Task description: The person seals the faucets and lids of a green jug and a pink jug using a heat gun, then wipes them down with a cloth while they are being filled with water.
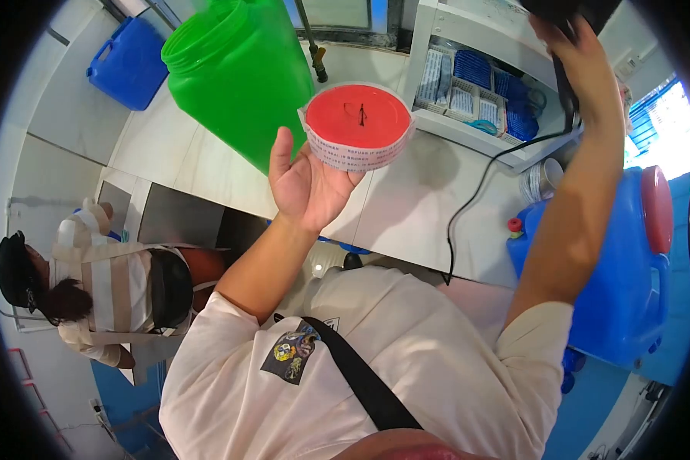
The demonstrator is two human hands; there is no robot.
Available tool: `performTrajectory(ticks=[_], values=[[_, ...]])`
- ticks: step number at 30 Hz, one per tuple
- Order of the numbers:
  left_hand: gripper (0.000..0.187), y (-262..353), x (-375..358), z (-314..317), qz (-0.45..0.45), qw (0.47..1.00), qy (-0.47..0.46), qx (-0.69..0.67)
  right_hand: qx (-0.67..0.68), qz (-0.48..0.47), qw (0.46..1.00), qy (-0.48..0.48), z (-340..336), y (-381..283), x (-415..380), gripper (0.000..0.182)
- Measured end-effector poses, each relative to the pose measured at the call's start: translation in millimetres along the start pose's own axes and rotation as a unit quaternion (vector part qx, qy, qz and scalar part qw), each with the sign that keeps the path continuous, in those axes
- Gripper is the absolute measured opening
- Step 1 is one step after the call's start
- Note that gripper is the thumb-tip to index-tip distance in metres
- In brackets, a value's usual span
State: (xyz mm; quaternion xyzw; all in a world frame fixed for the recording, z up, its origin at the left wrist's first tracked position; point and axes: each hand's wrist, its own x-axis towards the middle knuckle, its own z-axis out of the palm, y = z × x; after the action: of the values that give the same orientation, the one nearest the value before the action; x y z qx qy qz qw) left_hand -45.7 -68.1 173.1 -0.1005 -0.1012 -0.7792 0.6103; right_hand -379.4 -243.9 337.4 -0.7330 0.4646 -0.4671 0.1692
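Observation:
My left hand [308,184] supports a round red cap [359,115], palm up with the thumb raised, its fingertips hidden beneath. A clear band [360,157] printed "REFUSE IF SEAL IS BROKEN" wraps the cap's side. A small dark mark shows at the cap's centre. Up at the right, my right hand [579,57] is closed around a black corded device [571,15] shaped like a hair dryer, partly cut off by the view's edge. Its black cord [479,188] trails down over the white counter. Left of the cap stands a large green jug [241,84] with an uncapped mouth.
A blue jug [130,65] is at the back left. On the right stands a big blue container [598,268] with a red cap. A white shelf [468,134] holds baskets of printed bands. Another person [107,287] bends at the left. The tiled counter [406,222] runs across.

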Motion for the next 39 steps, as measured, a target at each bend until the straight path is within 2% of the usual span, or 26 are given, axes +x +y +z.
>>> performTrajectory(ticks=[1, 3, 7, 11, 13, 17, 19, 30, 31, 32, 34, 36, 37, 39], values=[[0.066, -0.3, 3.5, -0.8, 0.003, 1.000, -0.010, -0.016, -0.027, -0.047, 0.998, 0.023, 5.7, -10.4, -28.4, 0.041], [0.068, -0.9, 10.1, -3.3, 0.018, 1.000, -0.011, -0.012, 0.098, -0.062, 0.993, -0.002, 5.2, -8.3, -96.3, 0.041], [0.074, 0.0, 23.9, -4.1, 0.059, 0.998, 0.002, 0.030, 0.284, 0.002, 0.958, -0.033, 15.7, -1.2, -211.7, 0.045], [0.077, 1.8, 37.0, -7.0, 0.075, 0.996, -0.018, 0.048, 0.360, 0.065, 0.928, -0.065, 34.6, 1.6, -275.7, 0.048], [0.082, -0.9, 43.9, -6.5, 0.105, 0.989, 0.004, 0.100, 0.363, 0.079, 0.925, -0.077, 43.3, 3.2, -290.3, 0.050], [0.084, -7.6, 53.9, -11.8, 0.114, 0.984, -0.022, 0.134, 0.338, 0.075, 0.933, -0.098, 58.1, 8.4, -300.4, 0.053], [0.083, -18.5, 58.8, 0.0, 0.156, 0.956, 0.096, 0.227, 0.327, 0.069, 0.938, -0.098, 56.7, 5.0, -309.6, 0.055], [0.066, -35.0, 62.2, 5.3, 0.174, 0.942, 0.084, 0.276, 0.258, 0.008, 0.952, -0.166, 52.1, 3.1, -317.0, 0.064], [0.066, -32.9, 61.2, 4.6, 0.158, 0.949, 0.065, 0.267, 0.270, 0.039, 0.942, -0.197, 47.0, 4.3, -316.2, 0.065], [0.065, -32.2, 60.0, 5.0, 0.143, 0.955, 0.045, 0.257, 0.315, 0.149, 0.904, -0.249, 37.0, 6.8, -315.2, 0.067], [0.065, -33.6, 58.9, 7.6, 0.160, 0.946, 0.060, 0.274, 0.384, 0.361, 0.779, -0.339, 17.7, 10.8, -315.0, 0.073], [0.065, -34.4, 58.9, 7.8, 0.174, 0.938, 0.076, 0.290, 0.408, 0.459, 0.695, -0.373, 21.2, 19.0, -330.1, 0.076], [0.065, -33.1, 57.9, 6.1, 0.175, 0.940, 0.067, 0.285, 0.364, 0.511, 0.740, -0.243, 39.9, 35.7, -349.9, 0.074], [0.064, -30.7, 55.7, 6.7, 0.176, 0.942, 0.059, 0.281, 0.312, 0.550, 0.767, -0.108, 51.8, 34.9, -348.4, 0.076]])
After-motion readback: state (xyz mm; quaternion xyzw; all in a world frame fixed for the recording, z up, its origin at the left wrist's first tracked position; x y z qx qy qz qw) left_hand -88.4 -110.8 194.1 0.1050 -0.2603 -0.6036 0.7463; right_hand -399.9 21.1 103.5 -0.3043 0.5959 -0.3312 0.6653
